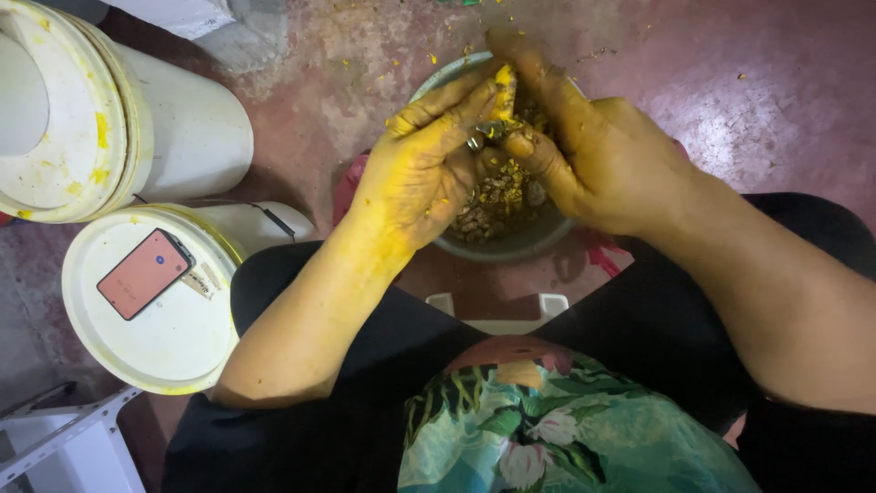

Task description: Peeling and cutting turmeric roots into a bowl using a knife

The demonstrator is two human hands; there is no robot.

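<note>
My left hand (422, 169) and my right hand (598, 151) meet over a grey-green bowl (511, 245) on the floor in front of me. Both hands are stained yellow. My left hand pinches a small yellow piece (503, 89) between thumb and fingers. My right hand's fingers close around a small dark metal tool (488, 132) pressed against that piece; its shape is mostly hidden. The bowl holds brown and yellow scraps (497, 196).
Two white lidded buckets stand at the left: a large one (119, 119) smeared yellow and a smaller one (164, 338) with a phone (144, 273) on its lid. A white stool frame (64, 438) is at bottom left. Yellow crumbs dot the reddish floor (748, 82).
</note>
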